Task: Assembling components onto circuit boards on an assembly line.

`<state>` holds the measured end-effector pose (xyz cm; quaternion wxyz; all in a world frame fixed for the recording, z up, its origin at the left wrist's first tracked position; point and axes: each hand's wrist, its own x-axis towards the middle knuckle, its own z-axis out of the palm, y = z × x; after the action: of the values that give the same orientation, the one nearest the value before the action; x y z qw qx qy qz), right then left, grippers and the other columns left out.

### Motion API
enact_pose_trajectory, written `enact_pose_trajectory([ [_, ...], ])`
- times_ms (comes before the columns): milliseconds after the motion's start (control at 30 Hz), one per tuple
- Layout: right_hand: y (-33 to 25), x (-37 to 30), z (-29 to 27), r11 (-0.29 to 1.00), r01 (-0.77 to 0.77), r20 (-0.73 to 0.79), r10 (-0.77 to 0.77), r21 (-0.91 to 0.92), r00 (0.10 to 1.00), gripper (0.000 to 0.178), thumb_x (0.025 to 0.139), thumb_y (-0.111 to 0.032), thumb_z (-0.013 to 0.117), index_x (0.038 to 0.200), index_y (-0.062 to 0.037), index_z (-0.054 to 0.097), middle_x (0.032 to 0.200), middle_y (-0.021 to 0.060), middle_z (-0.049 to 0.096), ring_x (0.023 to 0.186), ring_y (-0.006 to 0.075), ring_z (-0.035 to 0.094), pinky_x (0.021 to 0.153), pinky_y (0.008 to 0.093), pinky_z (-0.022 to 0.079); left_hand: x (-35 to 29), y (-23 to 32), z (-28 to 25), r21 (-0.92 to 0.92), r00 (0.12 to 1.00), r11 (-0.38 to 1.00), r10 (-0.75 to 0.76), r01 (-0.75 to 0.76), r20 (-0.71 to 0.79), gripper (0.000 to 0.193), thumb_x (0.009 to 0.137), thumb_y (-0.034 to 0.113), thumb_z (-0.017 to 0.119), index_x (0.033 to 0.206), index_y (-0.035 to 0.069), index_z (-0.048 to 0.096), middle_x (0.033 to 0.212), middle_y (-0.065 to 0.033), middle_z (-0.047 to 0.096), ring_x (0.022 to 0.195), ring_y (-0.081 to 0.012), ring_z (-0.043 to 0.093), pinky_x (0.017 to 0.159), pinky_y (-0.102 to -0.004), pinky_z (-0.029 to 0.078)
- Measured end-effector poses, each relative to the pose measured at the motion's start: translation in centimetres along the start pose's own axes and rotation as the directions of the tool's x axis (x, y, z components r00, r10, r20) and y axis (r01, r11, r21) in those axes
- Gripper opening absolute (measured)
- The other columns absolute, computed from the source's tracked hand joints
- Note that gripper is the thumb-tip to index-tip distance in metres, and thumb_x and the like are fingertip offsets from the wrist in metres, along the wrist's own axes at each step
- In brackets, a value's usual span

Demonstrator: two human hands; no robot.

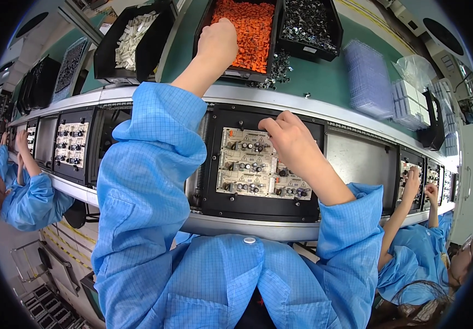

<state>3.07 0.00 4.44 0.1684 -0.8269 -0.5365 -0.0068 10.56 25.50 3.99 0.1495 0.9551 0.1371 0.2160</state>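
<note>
My left hand point(217, 44) is over the left side of a black bin filled with small orange parts point(247, 33). Its fingers are curled in, and whatever they may hold is hidden. Bent fingers bring my right hand point(294, 143) down over the upper right of a panel of pale circuit boards point(245, 164); its fingertips are closed together, with any part between them too small to make out. The panel lies in a black carrier frame point(222, 205) and bears capacitors and other components. A small orange part point(231, 133) sits at its upper left corner.
A bin of small dark metallic parts point(310, 24) stands right of the orange one, some spilled below. White parts point(136, 41) fill another bin at left. Stacked clear trays point(368, 79) are at right. Co-workers point(25, 192) handle other boards along the conveyor rail point(291, 101).
</note>
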Motion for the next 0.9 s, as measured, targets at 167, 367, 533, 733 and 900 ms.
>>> enact_pose_trajectory([
  [167, -0.4, 0.2, -0.2, 0.999, 0.011, -0.006, -0.012, -0.033, 1.000, 0.029, 0.072, 0.005, 0.064, 0.098, -0.0052, 0.058, 0.079, 0.0100, 0.061, 0.086, 0.0271, 0.056, 0.079, 0.0370, 0.047, 0.1, -0.8, 0.2, 0.001, 0.999, 1.000, 0.025, -0.025, -0.035, 0.021, 0.087, 0.016, 0.059, 0.090, -0.005, 0.058, 0.084, -0.0259, 0.064, 0.086, -0.0409, 0.063, 0.078, -0.0476, 0.049],
  [367, -0.4, 0.2, -0.2, 0.999, -0.009, 0.001, 0.009, -0.050, 1.000, 0.029, 0.071, 0.005, 0.064, 0.097, -0.0052, 0.059, 0.079, 0.0098, 0.061, 0.085, 0.0268, 0.056, 0.078, 0.0367, 0.047, 0.2, -0.6, -0.7, -0.005, 0.997, 1.000, 0.031, -0.031, 0.065, 0.016, 0.084, 0.012, 0.059, 0.090, -0.003, 0.063, 0.086, -0.0237, 0.065, 0.087, -0.0389, 0.063, 0.080, -0.0462, 0.049],
  [533, -0.2, 0.3, 0.0, 0.999, -0.026, 0.008, 0.026, -0.028, 1.000, 0.028, 0.071, 0.005, 0.063, 0.097, -0.0055, 0.058, 0.079, 0.0097, 0.062, 0.085, 0.0271, 0.056, 0.077, 0.0368, 0.047, 0.5, -1.2, -0.5, -0.088, 0.999, 0.996, 0.033, -0.035, -0.020, 0.013, 0.077, 0.005, 0.062, 0.087, -0.003, 0.064, 0.087, -0.0238, 0.066, 0.087, -0.0381, 0.065, 0.079, -0.0431, 0.052],
  [733, 0.3, 0.7, -0.4, 0.994, -0.076, 0.048, 0.072, 0.081, 0.996, 0.027, 0.073, 0.005, 0.062, 0.096, -0.0058, 0.056, 0.078, 0.0096, 0.062, 0.084, 0.0280, 0.056, 0.075, 0.0377, 0.048, -0.1, -1.6, -1.4, -0.212, 0.990, 0.971, 0.088, -0.110, -0.112, 0.019, 0.083, 0.011, 0.060, 0.095, -0.001, 0.068, 0.086, -0.0195, 0.067, 0.084, -0.0321, 0.066, 0.079, -0.0392, 0.050],
  [900, 0.1, 0.5, -0.5, 0.995, -0.058, 0.039, 0.056, 0.077, 0.998, 0.026, 0.073, 0.005, 0.063, 0.096, -0.0056, 0.055, 0.078, 0.0095, 0.063, 0.083, 0.0285, 0.056, 0.074, 0.0379, 0.048, -1.6, -1.3, -3.7, -0.314, 0.999, 0.948, 0.052, -0.055, -0.018, 0.020, 0.083, 0.014, 0.062, 0.097, 0.001, 0.069, 0.082, -0.0157, 0.068, 0.079, -0.0260, 0.066, 0.075, -0.0355, 0.051],
])
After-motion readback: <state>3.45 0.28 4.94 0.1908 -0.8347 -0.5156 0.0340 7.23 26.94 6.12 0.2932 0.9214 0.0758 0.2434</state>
